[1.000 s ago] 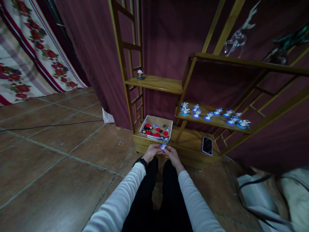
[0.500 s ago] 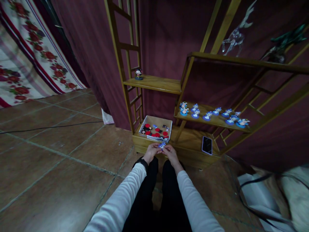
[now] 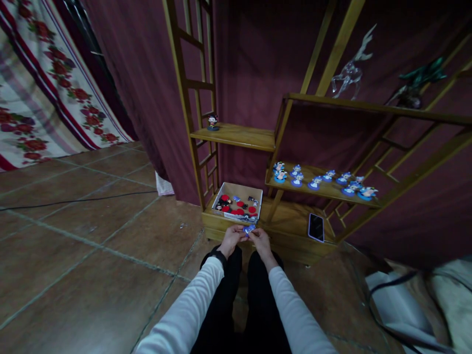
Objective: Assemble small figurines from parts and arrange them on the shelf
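Note:
Between my hands, just in front of the lower shelf, is a small blue-and-white figurine [image 3: 249,229]. My left hand [image 3: 233,237] grips it from the left with closed fingers. My right hand [image 3: 261,240] pinches it from the right side. Right beyond them sits an open cardboard box [image 3: 243,188] with red discs, dark-haired figure parts and a bluish piece inside. Several blue-and-white figurines [image 3: 315,182] stand on the middle shelf to the right, some on purple bases and some on bright blue ones.
A black-haired figurine [image 3: 212,122] stands on the upper left shelf [image 3: 236,135]. A phone [image 3: 316,227] lies on the bottom shelf at right. Higher up are a clear deer ornament [image 3: 350,73] and a green ornament [image 3: 416,83]. A white bag [image 3: 400,300] rests on the floor.
The figurine has tilted a little between my fingers, and both hands still hold it. The whole view has shifted slightly, with the shelves now lower in the picture.

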